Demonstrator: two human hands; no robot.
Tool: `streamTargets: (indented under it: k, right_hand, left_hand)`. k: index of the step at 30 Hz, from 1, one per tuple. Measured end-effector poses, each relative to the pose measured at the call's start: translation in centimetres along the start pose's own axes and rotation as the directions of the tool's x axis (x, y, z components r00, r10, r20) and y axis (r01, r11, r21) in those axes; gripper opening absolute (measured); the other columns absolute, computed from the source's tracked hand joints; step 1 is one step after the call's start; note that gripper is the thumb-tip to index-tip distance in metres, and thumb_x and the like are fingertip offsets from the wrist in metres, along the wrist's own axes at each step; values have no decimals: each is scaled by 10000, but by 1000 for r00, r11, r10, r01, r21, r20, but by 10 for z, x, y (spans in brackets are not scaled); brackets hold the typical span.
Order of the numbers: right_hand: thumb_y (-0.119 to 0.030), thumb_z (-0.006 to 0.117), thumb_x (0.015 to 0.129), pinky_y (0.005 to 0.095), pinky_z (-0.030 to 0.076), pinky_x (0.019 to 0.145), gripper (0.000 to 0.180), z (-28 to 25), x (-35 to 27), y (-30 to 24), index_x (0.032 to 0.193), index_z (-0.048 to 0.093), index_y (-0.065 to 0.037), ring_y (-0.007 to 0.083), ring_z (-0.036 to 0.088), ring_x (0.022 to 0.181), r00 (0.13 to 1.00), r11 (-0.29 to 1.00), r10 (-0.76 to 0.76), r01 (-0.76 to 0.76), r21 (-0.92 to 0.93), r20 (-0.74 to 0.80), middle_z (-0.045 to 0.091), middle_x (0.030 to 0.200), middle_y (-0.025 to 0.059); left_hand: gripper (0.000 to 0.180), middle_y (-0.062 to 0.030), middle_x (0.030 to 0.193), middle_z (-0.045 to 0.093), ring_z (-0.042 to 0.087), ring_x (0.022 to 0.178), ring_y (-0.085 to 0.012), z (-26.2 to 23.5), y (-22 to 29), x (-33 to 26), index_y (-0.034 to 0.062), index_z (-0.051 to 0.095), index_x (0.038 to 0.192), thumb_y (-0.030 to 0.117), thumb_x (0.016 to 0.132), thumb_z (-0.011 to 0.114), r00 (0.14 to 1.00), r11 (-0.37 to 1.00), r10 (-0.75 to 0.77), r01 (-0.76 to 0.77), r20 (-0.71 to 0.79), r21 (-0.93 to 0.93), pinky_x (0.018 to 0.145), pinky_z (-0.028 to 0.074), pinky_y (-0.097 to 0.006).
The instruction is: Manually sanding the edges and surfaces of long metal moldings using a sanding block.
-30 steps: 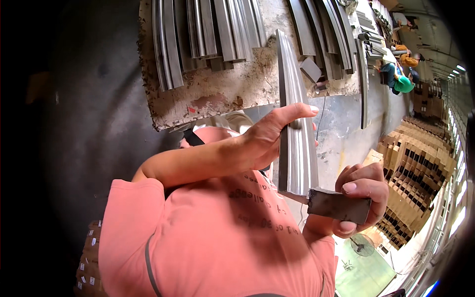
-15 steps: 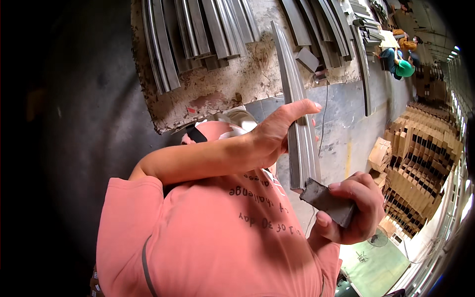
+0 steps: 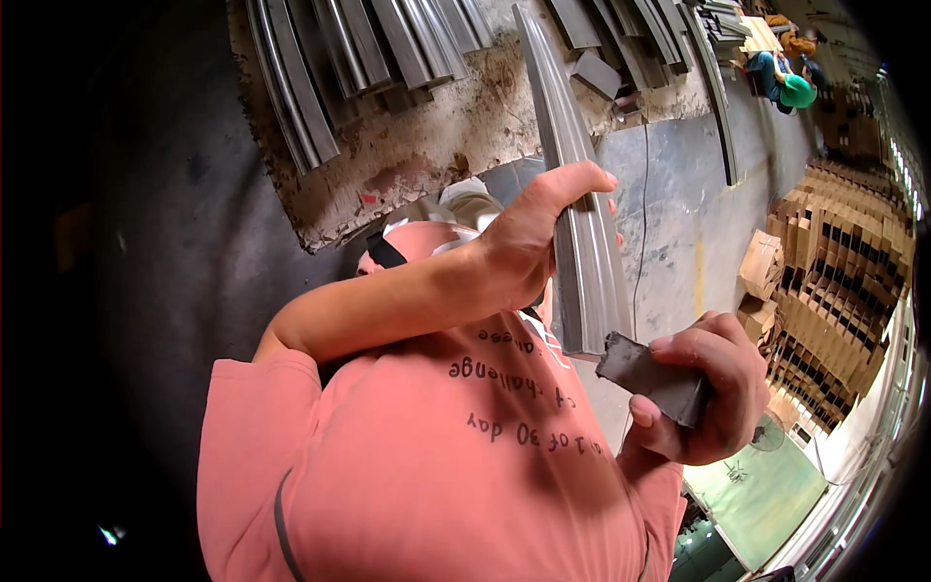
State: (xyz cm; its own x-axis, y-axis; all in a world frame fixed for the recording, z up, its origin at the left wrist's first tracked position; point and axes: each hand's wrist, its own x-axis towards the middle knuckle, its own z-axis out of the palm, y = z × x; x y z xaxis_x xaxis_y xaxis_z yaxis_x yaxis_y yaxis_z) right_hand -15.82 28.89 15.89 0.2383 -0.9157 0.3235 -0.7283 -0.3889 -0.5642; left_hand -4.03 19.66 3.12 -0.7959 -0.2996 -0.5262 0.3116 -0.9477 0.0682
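My left hand (image 3: 524, 233) is closed around a long grey profile strip (image 3: 592, 281) with ridges along its length, thumb laid across its upper face. The strip slants from the work table toward my chest. My right hand (image 3: 727, 388) grips a small dark grey block (image 3: 655, 380) with a ragged edge, pinched between thumb and fingers. That block sits right beside the strip's near end; whether they touch, I cannot tell.
Several grey profiles (image 3: 339, 48) lie on the worn table (image 3: 427, 145), more at its right (image 3: 640, 44) by a loose grey block (image 3: 596, 76). A cable (image 3: 645, 213) hangs beyond. Stacked brown pieces (image 3: 844, 281) stand at right. A person in green (image 3: 797, 92) sits far off.
The whole view has shifted a little, the table moving up and left in it. Both hands keep their holds, and the block remains by the strip's near end.
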Motion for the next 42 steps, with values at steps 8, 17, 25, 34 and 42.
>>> streamTargets:
  k: [8, 17, 25, 34, 42]
  right_hand:
    - [-362, 811, 769, 246, 301, 353, 446, 7, -2, 0, 889, 629, 27, 119, 475, 417, 992, 998, -61, 60, -15, -111, 553, 591, 41]
    - [-387, 803, 771, 258, 301, 349, 452, 9, -16, 6, 877, 630, 16, 117, 448, 404, 989, 999, -36, 32, -34, -143, 527, 569, 27]
    - [-422, 782, 786, 251, 307, 349, 471, 18, -17, 5, 873, 624, 13, 117, 462, 410, 974, 999, -48, 52, 9, -221, 530, 563, 35]
    - [-337, 822, 749, 277, 337, 370, 466, -4, -32, 7, 932, 608, 35, 148, 483, 428, 999, 999, 36, -36, 14, -40, 552, 606, 59]
    - [-315, 890, 647, 315, 404, 571, 620, -4, -27, -3, 1032, 594, 70, 203, 528, 656, 998, 995, 55, -55, 85, -1, 619, 846, 133]
  left_hand:
    - [377, -102, 808, 638, 645, 721, -194, 3, -7, 1, 9, 623, 951, 350, 797, 672, 1000, 999, 21, -21, -7, 32, 671, 546, -356]
    - [412, -103, 901, 637, 654, 796, -204, 1, -12, 2, 7, 595, 1037, 344, 811, 665, 999, 996, 47, -46, -9, 78, 727, 553, -371]
    - [219, -44, 705, 583, 602, 617, -158, 10, -11, 1, 76, 566, 811, 273, 844, 655, 993, 995, 80, -84, -92, -47, 602, 514, -316]
    - [385, -107, 876, 639, 659, 767, -196, 4, -12, 1, 17, 611, 1014, 346, 822, 667, 998, 995, 63, -61, -23, 80, 699, 556, -357]
    - [263, -64, 805, 604, 625, 697, -188, 5, -10, 1, 59, 572, 900, 284, 815, 678, 996, 997, 75, -75, -38, 4, 657, 540, -367]
